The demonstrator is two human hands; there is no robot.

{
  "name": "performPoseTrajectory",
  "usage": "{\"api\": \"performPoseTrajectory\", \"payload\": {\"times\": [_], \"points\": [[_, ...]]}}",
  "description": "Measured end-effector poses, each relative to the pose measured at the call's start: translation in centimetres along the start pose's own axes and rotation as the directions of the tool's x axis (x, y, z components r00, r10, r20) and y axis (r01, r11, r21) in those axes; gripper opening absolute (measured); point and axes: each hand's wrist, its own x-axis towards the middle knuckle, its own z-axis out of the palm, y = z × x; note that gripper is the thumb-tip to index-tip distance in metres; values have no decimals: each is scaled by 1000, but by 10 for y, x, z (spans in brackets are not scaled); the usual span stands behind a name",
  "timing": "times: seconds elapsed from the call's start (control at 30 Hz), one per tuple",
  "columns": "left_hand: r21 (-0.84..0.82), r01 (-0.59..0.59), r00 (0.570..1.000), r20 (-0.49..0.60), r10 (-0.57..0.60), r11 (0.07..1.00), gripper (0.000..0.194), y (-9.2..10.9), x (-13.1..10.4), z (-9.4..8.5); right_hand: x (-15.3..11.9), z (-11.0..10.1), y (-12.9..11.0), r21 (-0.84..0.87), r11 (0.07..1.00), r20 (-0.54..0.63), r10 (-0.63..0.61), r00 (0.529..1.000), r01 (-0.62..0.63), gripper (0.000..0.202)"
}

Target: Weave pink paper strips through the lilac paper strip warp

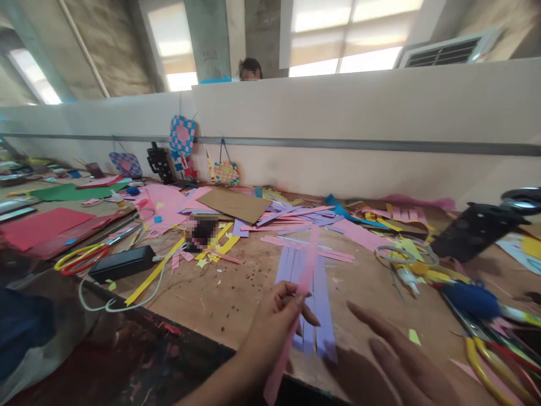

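Observation:
Between the thumb and fingers of my left hand (pixel 279 316) is a pink paper strip (pixel 310 259), held at a slant with its lower end hanging past the table edge. Beneath it, purple paper strips (pixel 323 304) lie side by side on the table, and a few pink strips (pixel 333 255) cross them near the top. To the right, my right hand (pixel 406 361) hovers, blurred, with fingers apart and nothing in them. My left hand covers part of the purple strips.
Scissors (pixel 486 361) lie at the right near a blue yarn ball (pixel 471 301). Further left are a black box (pixel 122 264), a white cable (pixel 158 287) and more scissors (pixel 80 259). Cardboard (pixel 232 204) rests on loose strips, before a white partition (pixel 338 124). A person (pixel 250 69) shows behind it.

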Motion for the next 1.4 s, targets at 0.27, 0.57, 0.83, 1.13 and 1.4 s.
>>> {"api": "performPoseTrajectory", "payload": {"times": [0.27, 0.57, 0.83, 1.13, 1.4], "points": [[292, -116, 967, 251, 41, 949, 24, -43, -26, 28, -12, 34, -29, 538, 798, -38, 346, 937, -273, 39], [776, -523, 850, 506, 145, 353, 38, -23, -4, 2, -42, -23, 21, 542, 794, -198, 440, 876, -276, 28], [843, -530, 846, 533, -10, 84, 32, -14, 6, 9, -46, -16, -14, 529, 779, -184, 493, 850, -338, 31], [866, -483, 875, 481, 47, 126, 11, -13, 10, 15, -35, -26, -7, 166, 948, -65, 286, 956, -273, 37], [576, -122, 968, 249, -31, 808, 20, -12, 36, -3, 21, -45, -32, -175, 983, 519, 44, 853, 57, 29]]}}
